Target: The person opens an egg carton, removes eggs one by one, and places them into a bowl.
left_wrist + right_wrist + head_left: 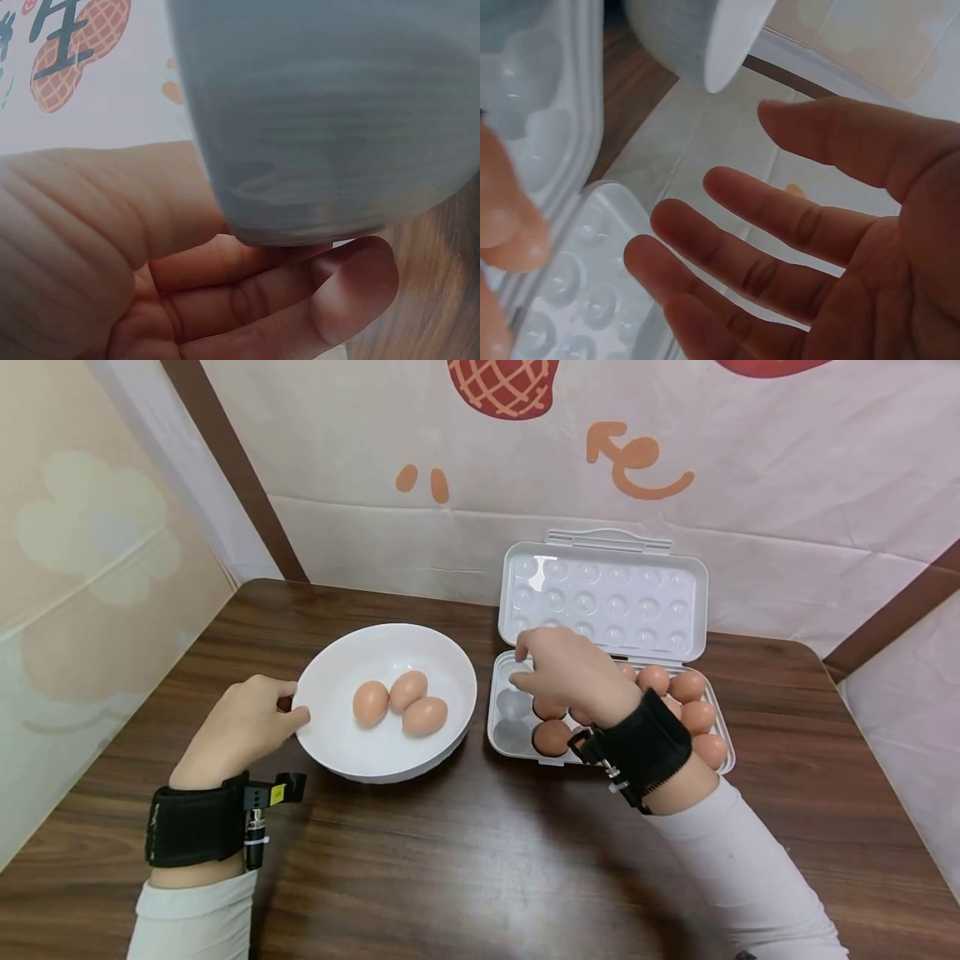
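Observation:
At the left, a white bowl stands on the table with three brown eggs together inside it. My left hand grips the bowl's left rim between thumb and fingers; in the left wrist view, some fingers reach below the bowl's side. Over the left part of a white egg box hovers my right hand, holding nothing, its fingers spread and loosely bent. Brown eggs fill several cups, while the leftmost cups show their grey bottoms. My hand and wrist hide part of the box.
The box's dimpled lid is raised along the back, close to a printed cloth. Dark wooden table surrounds bowl and box, with a strip between them. Black wrist straps carry small cameras.

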The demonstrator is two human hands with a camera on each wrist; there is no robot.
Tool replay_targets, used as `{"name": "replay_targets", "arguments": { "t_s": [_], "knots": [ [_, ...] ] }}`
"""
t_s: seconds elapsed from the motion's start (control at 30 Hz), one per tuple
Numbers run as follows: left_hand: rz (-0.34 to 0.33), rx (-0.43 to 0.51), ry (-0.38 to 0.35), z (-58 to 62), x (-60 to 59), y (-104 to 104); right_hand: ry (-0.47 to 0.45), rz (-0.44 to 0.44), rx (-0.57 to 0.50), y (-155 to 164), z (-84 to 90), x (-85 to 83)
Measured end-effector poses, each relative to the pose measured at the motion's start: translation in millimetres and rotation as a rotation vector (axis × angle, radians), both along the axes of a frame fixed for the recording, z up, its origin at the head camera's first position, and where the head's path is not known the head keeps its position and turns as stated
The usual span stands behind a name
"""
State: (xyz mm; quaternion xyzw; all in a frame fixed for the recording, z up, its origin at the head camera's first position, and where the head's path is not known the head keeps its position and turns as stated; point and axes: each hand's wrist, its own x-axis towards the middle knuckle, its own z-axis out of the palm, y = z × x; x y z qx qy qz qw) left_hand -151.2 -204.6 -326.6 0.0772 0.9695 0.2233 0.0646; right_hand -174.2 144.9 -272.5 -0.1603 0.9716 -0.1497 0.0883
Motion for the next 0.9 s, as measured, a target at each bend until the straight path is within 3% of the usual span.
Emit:
{"name": "replay_targets", "arguments": {
  "t_s": [0.2, 0.33, 0.4, 0.5, 0.67, 0.77, 0.9],
  "knots": [
    [0.006, -0.001, -0.010, 0.4, 0.2, 0.6, -0.057, -0.039, 0.003, 12.8, -19.4, 13.9],
    [0.006, -0.002, -0.006, 0.4, 0.1, 0.5, -0.098, -0.138, 0.015, 17.7, -28.8, 24.3],
    [0.007, -0.001, -0.004, 0.2, -0.1, 0.6, -0.110, -0.147, -0.010, 20.3, -33.7, 28.3],
    [0.008, 0.000, -0.005, 0.1, -0.5, 0.5, -0.068, -0.086, -0.031, 21.9, -42.9, 29.8],
    [0.008, 0.004, -0.012, 0.4, -0.7, -0.1, 0.081, 0.017, -0.029, 20.9, -56.6, 29.2],
    [0.009, 0.002, -0.012, 0.3, -0.7, -0.1, 0.135, 0.016, -0.018, 20.3, -60.8, 31.2],
    [0.010, 0.003, -0.014, -0.1, -0.7, -0.3, 0.127, -0.013, -0.002, 20.3, -64.4, 34.9]
  ]
}}
